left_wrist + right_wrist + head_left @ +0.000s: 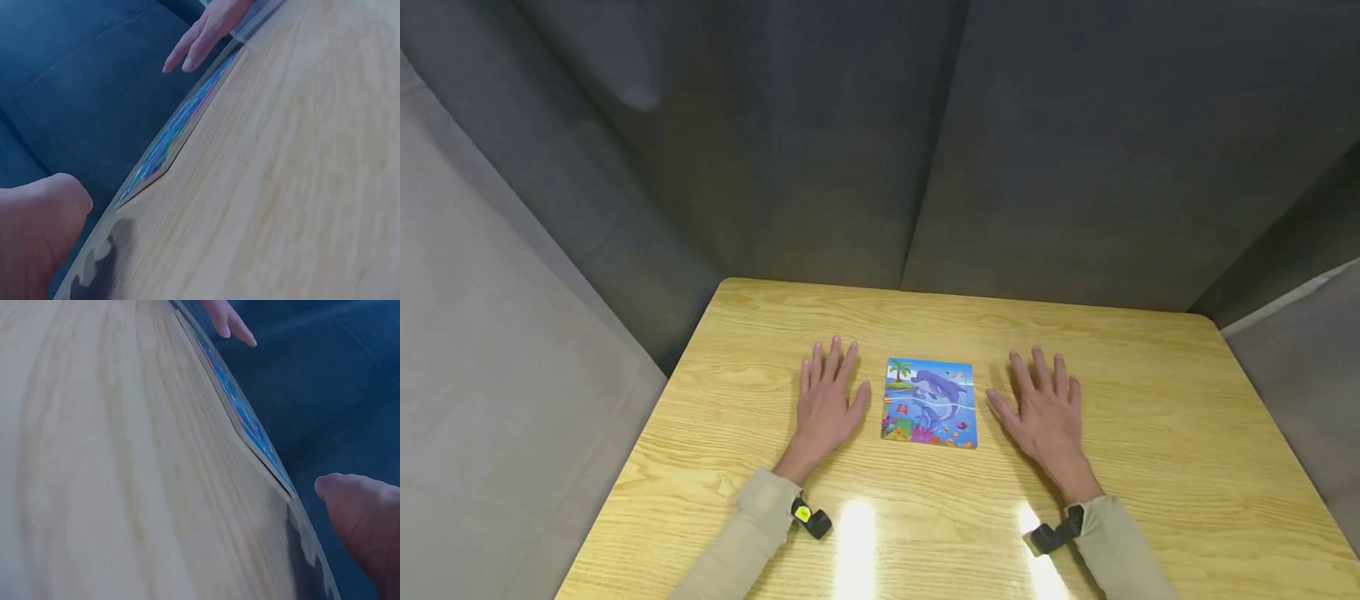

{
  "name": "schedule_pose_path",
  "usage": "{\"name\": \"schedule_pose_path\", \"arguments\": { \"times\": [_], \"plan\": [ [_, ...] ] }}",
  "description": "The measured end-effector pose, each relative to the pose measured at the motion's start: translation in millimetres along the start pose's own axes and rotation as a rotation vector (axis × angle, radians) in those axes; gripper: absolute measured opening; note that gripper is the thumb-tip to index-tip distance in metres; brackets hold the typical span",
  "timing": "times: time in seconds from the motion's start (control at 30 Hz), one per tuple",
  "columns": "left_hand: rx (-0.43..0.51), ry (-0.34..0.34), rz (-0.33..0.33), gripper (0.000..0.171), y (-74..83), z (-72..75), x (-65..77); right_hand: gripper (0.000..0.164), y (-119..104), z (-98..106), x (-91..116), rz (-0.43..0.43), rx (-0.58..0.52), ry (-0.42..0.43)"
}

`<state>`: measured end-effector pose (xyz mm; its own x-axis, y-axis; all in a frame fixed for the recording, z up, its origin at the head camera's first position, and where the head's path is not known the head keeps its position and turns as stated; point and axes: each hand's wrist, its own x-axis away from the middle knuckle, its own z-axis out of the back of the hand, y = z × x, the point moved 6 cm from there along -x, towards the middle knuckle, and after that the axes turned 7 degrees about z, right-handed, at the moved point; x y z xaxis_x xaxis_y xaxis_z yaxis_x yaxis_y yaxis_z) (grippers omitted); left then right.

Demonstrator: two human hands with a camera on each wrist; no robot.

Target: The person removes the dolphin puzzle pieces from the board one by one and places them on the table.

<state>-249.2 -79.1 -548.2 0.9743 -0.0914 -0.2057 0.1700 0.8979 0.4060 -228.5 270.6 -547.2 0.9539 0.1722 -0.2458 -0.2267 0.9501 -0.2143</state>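
A thin square dolphin picture puzzle (929, 403) lies flat on the wooden table (925, 508), with a palm tree, a crab and coral printed around the dolphin. To its left, my left hand (827, 408) is spread palm down, the thumb apart from the puzzle's edge. My right hand (1047, 412) mirrors it on the other side, also spread and touching no object but perhaps the table. In the left wrist view the puzzle (172, 134) appears edge-on beyond the thumb (44, 219). The right wrist view shows the puzzle (240, 409) and the right thumb (359, 512), with a gap between them.
Dark grey curtains (820, 150) hang behind the table's far edge. Lighter grey cloth panels stand at the left (497, 350) and right (1300, 375). Both wrists wear a black strapped camera, the left one (811, 518) with a yellow spot.
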Motion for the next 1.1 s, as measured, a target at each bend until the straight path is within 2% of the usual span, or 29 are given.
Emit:
{"name": "schedule_pose_path", "arguments": {
  "times": [0.13, 0.33, 0.53, 0.73, 0.83, 0.93, 1.1],
  "plan": [
    [0.034, -0.028, -0.025, 0.069, 9.4, -1.2, 4.3, 0.085, -10.9, 1.7, -4.2, 0.026, -0.036, 0.010],
    [0.060, -0.036, -0.081, 0.069, 28.2, -9.7, 14.4, 0.081, -34.4, 0.3, -13.9, 0.087, -0.092, 0.043],
    [0.095, -0.068, -0.178, 0.062, 65.0, -22.7, 41.4, 0.069, -54.9, -3.6, -23.9, 0.131, -0.116, 0.043],
    [0.051, -0.053, -0.288, 0.057, 95.9, -30.2, 57.8, 0.057, -69.8, -4.3, -36.3, 0.149, -0.142, 0.018],
    [0.031, -0.049, -0.324, 0.054, 102.6, -32.2, 60.4, 0.051, -79.4, -5.7, -44.7, 0.188, -0.180, 0.008],
    [0.021, -0.081, -0.343, 0.054, 105.8, -36.5, 62.5, 0.043, -91.1, -8.5, -51.1, 0.263, -0.217, -0.016],
    [-0.072, -0.139, -0.365, 0.057, 106.7, -48.2, 68.3, 0.036, -111.3, -13.3, -56.1, 0.404, -0.272, -0.084]
  ]
}}
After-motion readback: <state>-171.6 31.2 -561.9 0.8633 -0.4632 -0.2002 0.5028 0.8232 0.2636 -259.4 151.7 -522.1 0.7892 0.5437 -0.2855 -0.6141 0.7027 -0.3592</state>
